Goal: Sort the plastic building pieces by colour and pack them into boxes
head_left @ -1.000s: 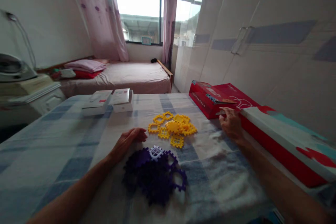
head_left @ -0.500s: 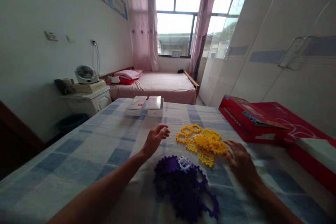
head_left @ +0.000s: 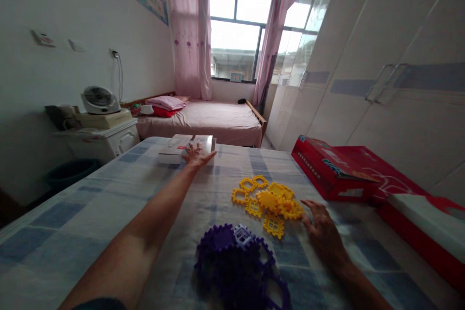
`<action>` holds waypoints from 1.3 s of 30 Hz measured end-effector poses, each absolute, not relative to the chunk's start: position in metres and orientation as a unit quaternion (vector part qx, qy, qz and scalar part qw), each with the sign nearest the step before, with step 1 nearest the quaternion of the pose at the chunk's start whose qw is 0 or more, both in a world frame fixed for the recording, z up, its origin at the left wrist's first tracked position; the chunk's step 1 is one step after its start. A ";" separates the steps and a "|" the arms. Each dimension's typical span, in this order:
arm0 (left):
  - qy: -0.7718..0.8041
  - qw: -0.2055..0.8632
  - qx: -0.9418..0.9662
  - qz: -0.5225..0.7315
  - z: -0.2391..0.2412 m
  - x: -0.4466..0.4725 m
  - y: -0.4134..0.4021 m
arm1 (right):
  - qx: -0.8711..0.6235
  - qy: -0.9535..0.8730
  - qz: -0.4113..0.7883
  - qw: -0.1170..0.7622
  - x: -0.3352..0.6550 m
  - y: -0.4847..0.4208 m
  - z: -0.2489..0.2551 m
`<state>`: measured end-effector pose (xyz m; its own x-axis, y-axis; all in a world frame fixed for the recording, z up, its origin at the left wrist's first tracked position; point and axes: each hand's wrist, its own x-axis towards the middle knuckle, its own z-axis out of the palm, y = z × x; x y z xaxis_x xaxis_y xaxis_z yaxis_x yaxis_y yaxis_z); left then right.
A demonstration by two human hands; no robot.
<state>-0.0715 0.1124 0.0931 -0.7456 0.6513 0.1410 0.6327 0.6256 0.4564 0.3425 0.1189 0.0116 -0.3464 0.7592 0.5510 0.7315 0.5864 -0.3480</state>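
My left hand reaches far forward with its fingers spread over two small white boxes, the left box and the right box. It holds nothing that I can see; whether the fingertips touch a box I cannot tell. My right hand rests on the cloth, fingers apart, just right of a pile of yellow toothed building pieces. Nearer to me lies a heap of dark purple toothed pieces, with one pale lilac window piece on top.
Beneath everything is a blue-and-white checked tablecloth. A red box stands at the right, with a flat red case behind it and a white-and-red box closer. Beyond the table is a pink bed; a fan stands at left.
My left hand has moved forward and left from beside the yellow pieces to the white boxes, its fingers spreading. My right hand stays by the yellow pile. The view has turned slightly right.
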 end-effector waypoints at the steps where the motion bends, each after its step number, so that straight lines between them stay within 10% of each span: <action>1: 0.904 0.019 0.353 0.240 0.092 -0.073 0.117 | -0.458 -0.820 0.024 0.344 0.342 0.118 0.013; 39: 0.809 -0.050 0.572 0.127 0.093 0.043 -0.016 | -0.469 -0.849 0.097 0.224 0.322 0.124 0.046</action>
